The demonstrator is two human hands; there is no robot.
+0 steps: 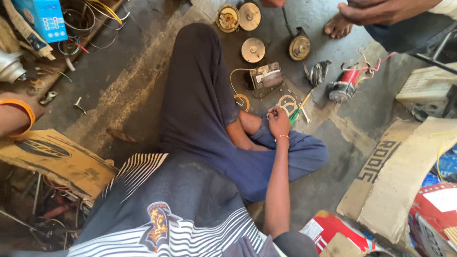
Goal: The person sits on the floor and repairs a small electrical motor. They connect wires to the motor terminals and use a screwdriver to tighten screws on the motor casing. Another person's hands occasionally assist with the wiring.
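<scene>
Green-handled screwdriver [299,110] lies on the floor at 2 o'clock of the right hand [278,122]; this hand pinches something small; left hand is unseen.

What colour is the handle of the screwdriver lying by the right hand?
The screwdriver handle is green with yellow, beside the right hand; seen in the head view.

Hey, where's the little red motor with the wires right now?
In the head view, the red motor lies on the floor at upper right, beside a dark round part, beyond the right hand and near another person's bare foot.
</scene>
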